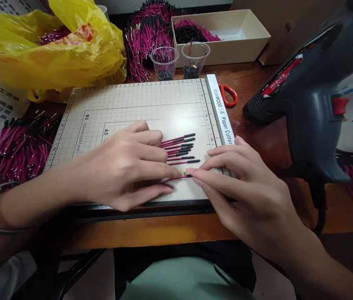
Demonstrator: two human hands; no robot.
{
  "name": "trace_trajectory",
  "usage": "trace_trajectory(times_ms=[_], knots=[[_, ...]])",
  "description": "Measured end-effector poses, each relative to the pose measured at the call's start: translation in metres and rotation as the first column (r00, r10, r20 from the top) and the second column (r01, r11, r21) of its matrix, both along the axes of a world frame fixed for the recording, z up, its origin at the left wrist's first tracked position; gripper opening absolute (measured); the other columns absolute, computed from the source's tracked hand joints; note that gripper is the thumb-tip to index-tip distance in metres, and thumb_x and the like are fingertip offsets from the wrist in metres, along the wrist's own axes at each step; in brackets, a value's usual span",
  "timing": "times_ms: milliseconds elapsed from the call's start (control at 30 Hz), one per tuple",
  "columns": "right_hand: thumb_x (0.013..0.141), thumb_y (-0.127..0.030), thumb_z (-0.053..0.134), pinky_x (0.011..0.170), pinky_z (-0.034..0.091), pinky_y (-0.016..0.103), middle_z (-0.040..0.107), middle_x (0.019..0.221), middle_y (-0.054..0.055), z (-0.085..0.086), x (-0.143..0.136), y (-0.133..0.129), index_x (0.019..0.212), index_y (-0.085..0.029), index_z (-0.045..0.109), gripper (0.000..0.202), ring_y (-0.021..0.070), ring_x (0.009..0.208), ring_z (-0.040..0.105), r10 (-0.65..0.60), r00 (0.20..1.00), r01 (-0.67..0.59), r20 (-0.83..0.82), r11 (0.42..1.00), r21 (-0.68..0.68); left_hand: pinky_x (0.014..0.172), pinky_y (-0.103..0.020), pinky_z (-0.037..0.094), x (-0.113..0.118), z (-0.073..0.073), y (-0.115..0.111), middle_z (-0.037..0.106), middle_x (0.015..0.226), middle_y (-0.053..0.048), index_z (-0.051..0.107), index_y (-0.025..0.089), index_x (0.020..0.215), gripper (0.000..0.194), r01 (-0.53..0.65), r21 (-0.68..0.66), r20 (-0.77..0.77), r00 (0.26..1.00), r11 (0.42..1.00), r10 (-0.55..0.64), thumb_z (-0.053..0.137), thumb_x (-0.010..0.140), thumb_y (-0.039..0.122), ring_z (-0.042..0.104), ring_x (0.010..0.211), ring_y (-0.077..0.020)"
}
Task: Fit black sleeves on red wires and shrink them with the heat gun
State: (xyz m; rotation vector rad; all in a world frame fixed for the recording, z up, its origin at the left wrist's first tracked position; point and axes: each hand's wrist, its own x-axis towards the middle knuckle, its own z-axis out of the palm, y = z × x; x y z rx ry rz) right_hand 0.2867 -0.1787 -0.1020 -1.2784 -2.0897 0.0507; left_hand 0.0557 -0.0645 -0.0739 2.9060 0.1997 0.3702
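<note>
Across the paper cutter board [151,98], several red wires [171,146] with black sleeves [191,161] on their right ends lie side by side. My left hand [123,162] rests over their left ends, fingers bent. Its index finger and thumb are at a single red wire [176,179] nearest the front edge; the exact grip is partly hidden. Thumb and index finger of my right hand [241,179] pinch the short black sleeve [189,176] at this wire's right end.
A black heat gun [307,96] stands at right, near red-handled scissors [229,96]. Behind the board are plastic cups [165,62], a cardboard box [226,35] and a wire heap [145,46]. At left sit a yellow bag [70,58] and more wires [26,141].
</note>
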Motion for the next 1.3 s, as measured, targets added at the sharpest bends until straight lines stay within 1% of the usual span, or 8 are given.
trace_trajectory(times_ms=[200,367,500,633,833,967,1133,1300], knots=[[0.091,-0.013,0.070,0.117,0.049,0.059,0.073,0.098,0.004,0.000,0.003,-0.009,0.108,-0.023,0.068,0.020,0.0221,0.104,0.070,-0.068,0.998,0.068,-0.012,0.997,0.031,0.068,-0.037,0.032,0.001,-0.001,-0.006,0.069,0.072,-0.001,0.071,0.024,0.119,0.023,0.008,0.021,0.058,0.998,1.000,-0.009,0.058,0.102,0.029,0.053,0.071,-0.0190],[0.088,-0.013,0.074,0.118,0.047,0.059,0.074,0.101,0.006,0.001,0.010,-0.013,0.107,-0.024,0.070,0.023,0.0250,0.106,0.069,-0.127,0.992,0.126,0.012,0.990,0.063,0.069,-0.038,0.032,0.000,-0.003,-0.005,0.067,0.069,0.002,0.070,0.030,0.120,0.023,0.011,0.067,0.041,0.999,0.998,-0.014,0.055,0.103,0.026,0.054,0.070,-0.0184],[0.088,-0.015,0.074,0.111,0.054,0.054,0.074,0.101,0.007,-0.001,0.010,-0.011,0.103,-0.024,0.071,0.018,0.0247,0.106,0.069,-0.092,0.996,0.093,-0.012,0.993,0.075,0.068,-0.037,0.031,0.001,-0.003,-0.006,0.062,0.064,0.004,0.068,0.025,0.118,0.018,0.001,0.142,0.068,0.998,0.990,-0.010,0.060,0.102,0.025,0.048,0.068,-0.0180],[0.090,-0.016,0.073,0.104,0.059,0.050,0.074,0.102,0.006,-0.004,0.010,-0.010,0.101,-0.025,0.072,0.015,0.0241,0.107,0.068,-0.069,0.997,0.072,-0.028,0.993,0.096,0.064,-0.037,0.032,0.004,-0.002,-0.006,0.067,0.069,0.003,0.067,0.023,0.117,0.016,-0.008,0.213,0.063,0.998,0.977,-0.005,0.060,0.102,0.027,0.050,0.065,-0.0170],[0.086,-0.011,0.075,0.100,0.061,0.047,0.074,0.108,0.008,-0.006,0.010,-0.009,0.102,-0.018,0.074,0.017,0.0253,0.112,0.065,-0.011,1.000,0.011,0.001,0.993,0.115,0.065,-0.036,0.033,0.005,-0.002,-0.003,0.067,0.069,0.004,0.069,0.020,0.122,0.022,0.037,0.219,0.098,0.993,0.975,-0.060,0.061,0.101,0.023,0.048,0.066,-0.0166],[0.088,-0.012,0.074,0.102,0.060,0.048,0.075,0.107,0.006,-0.006,0.008,-0.009,0.101,-0.020,0.074,0.015,0.0253,0.111,0.065,-0.021,0.999,0.018,0.036,0.996,0.090,0.066,-0.037,0.031,0.006,-0.002,-0.005,0.063,0.065,0.006,0.070,0.022,0.110,0.014,0.032,0.228,0.067,0.997,0.973,-0.049,0.057,0.105,0.024,0.046,0.065,-0.0167],[0.089,-0.012,0.073,0.104,0.059,0.050,0.076,0.106,0.006,-0.005,0.008,-0.008,0.098,-0.019,0.075,0.012,0.0246,0.108,0.066,-0.032,0.999,0.031,0.011,0.995,0.096,0.066,-0.041,0.031,0.007,-0.003,-0.011,0.063,0.065,0.005,0.065,0.024,0.091,0.020,0.009,0.220,0.051,0.998,0.975,-0.021,0.050,0.105,0.022,0.048,0.065,-0.0186],[0.090,-0.015,0.073,0.108,0.057,0.052,0.076,0.106,0.010,-0.003,0.008,-0.011,0.100,-0.016,0.078,0.011,0.0244,0.107,0.068,-0.106,0.994,0.105,0.003,0.987,0.120,0.065,-0.042,0.034,0.002,-0.003,-0.013,0.069,0.069,0.004,0.068,0.022,0.114,0.018,-0.011,0.250,0.063,0.998,0.968,-0.005,0.055,0.102,0.022,0.051,0.062,-0.0185]])
